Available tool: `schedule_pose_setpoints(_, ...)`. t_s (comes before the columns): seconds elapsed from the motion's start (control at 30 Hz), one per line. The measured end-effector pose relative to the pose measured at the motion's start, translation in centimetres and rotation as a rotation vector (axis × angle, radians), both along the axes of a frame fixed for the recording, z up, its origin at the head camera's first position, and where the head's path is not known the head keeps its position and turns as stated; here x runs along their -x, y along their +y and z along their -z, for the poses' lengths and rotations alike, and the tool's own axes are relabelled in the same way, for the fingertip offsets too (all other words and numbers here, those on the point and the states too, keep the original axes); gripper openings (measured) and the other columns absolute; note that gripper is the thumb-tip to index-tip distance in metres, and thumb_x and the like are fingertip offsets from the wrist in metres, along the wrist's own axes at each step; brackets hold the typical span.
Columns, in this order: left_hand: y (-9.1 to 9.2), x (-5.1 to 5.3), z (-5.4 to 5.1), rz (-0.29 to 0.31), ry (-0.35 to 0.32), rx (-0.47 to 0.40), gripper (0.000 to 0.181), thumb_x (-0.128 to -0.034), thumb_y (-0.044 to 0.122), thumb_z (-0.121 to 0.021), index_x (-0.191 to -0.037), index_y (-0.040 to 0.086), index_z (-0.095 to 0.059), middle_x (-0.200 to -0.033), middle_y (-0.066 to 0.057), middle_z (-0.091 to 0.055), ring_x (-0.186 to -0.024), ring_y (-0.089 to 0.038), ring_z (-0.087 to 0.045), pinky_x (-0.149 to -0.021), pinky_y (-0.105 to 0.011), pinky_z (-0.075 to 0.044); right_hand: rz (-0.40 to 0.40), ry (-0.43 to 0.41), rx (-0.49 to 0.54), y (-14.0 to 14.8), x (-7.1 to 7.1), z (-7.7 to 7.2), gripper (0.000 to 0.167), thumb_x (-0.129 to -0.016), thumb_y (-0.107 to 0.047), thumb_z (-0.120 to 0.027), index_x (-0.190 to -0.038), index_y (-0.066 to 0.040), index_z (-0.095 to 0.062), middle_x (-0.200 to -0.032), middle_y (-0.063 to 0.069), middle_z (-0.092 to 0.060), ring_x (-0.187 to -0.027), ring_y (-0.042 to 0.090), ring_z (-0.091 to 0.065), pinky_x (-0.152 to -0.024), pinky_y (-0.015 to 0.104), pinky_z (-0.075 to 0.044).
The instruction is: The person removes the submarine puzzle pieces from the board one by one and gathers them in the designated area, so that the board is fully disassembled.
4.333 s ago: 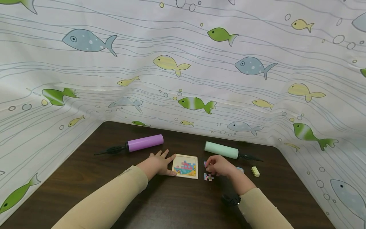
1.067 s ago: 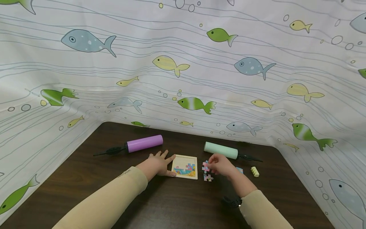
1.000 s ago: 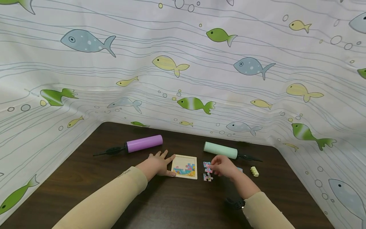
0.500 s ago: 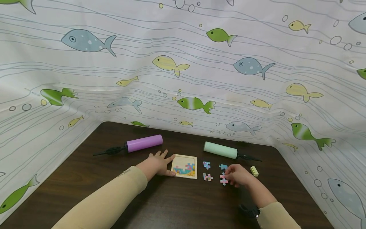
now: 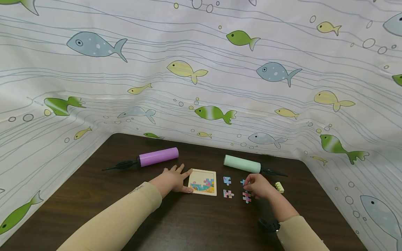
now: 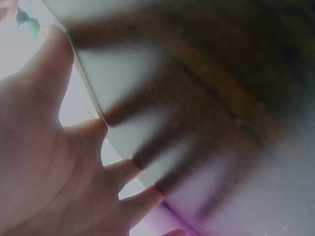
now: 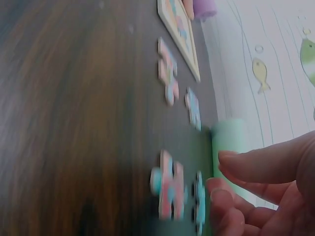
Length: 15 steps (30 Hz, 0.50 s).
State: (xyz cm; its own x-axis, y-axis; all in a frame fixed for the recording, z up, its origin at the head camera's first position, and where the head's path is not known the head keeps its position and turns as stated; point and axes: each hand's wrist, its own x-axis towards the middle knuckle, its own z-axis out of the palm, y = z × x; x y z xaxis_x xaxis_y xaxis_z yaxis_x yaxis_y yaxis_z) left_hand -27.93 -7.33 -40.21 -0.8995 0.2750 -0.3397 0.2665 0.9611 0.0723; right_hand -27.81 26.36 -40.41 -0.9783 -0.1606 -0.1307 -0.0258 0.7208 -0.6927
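My left hand (image 5: pixel 172 179) has its fingers spread, with thumb and fingertips at the left edge of a square wooden puzzle tray (image 5: pixel 202 172). Several joined picture pieces cover the tray's lower part. In the left wrist view, the left hand (image 6: pixel 59 142) touches the tray's edge. My right hand (image 5: pixel 259 184) hovers over a blue puzzle piece (image 5: pixel 243 182), partly hidden by its fingers. The right wrist view shows thumb and fingers bent and apart, beside this blue piece (image 7: pixel 200 204). Just nearer lies a pink-and-blue puzzle piece (image 5: pixel 246 197).
Between tray and right hand lie a blue puzzle piece (image 5: pixel 227 180) and a pink one (image 5: pixel 228 194). A purple hand pump (image 5: pixel 159 157) lies at the back left, a mint-green pump (image 5: pixel 242 164) at the back right. A pale yellow toy brick (image 5: pixel 279 187) is right of my right hand.
A pink piece left the tray; my right hand carried a pink-and-blue piece rightward, laid it down and let go, then moved up to the blue piece. The left hand stays put.
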Motion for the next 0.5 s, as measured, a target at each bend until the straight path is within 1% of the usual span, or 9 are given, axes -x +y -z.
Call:
schedule_pose_setpoints(0.17, 0.0, 0.2, 0.2, 0.000, 0.001, 0.012, 0.090, -0.0867, 0.070, -0.055, -0.159, 0.027, -0.023, -0.162, -0.012, -0.018, -0.145, -0.039, -0.020, -0.110, -0.062, -0.021, -0.056, 0.014, 0.034, -2.4, 0.9, -0.2, 0.008, -0.089, 0.002, -0.068, -0.087, -0.002, -0.062, -0.070, 0.006, -0.057, -0.052, 0.018, -0.050, -0.047, 0.032, -0.044)
schedule_pose_setpoints(0.3, 0.0, 0.3, 0.3, 0.001, 0.002, 0.022, 0.090, -0.0864, 0.071, -0.054, -0.159, 0.028, -0.022, -0.163, -0.012, -0.017, -0.146, -0.039, -0.020, -0.110, -0.062, -0.021, -0.093, 0.032, 0.008, -4.6, 1.7, 0.0, 0.007, -0.090, 0.000, -0.069, -0.088, -0.003, -0.063, -0.073, 0.004, -0.059, -0.058, 0.021, -0.053, -0.050, 0.033, -0.045)
schedule_pose_setpoints(0.4, 0.0, 0.4, 0.4, 0.000, 0.002, 0.023, 0.091, -0.0862, 0.072, -0.054, -0.159, 0.028, -0.022, -0.163, -0.012, -0.017, -0.146, -0.039, -0.020, -0.110, -0.062, -0.021, -0.110, 0.035, 0.001, -6.2, 2.3, 0.2, 0.006, -0.090, -0.002, -0.070, -0.089, -0.005, -0.064, -0.072, 0.004, -0.058, -0.059, 0.022, -0.053, -0.049, 0.032, -0.043)
schedule_pose_setpoints(0.5, 0.0, 0.4, 0.4, -0.003, -0.003, 0.023, 0.091, -0.0861, 0.071, -0.054, -0.159, 0.029, -0.022, -0.163, -0.011, -0.017, -0.146, -0.038, -0.020, -0.110, -0.062, -0.021, -0.139, 0.049, 0.008, -7.6, 2.6, 0.2, 0.007, -0.089, 0.000, -0.071, -0.090, -0.004, -0.065, -0.071, 0.005, -0.057, -0.058, 0.022, -0.053, -0.049, 0.031, -0.043)
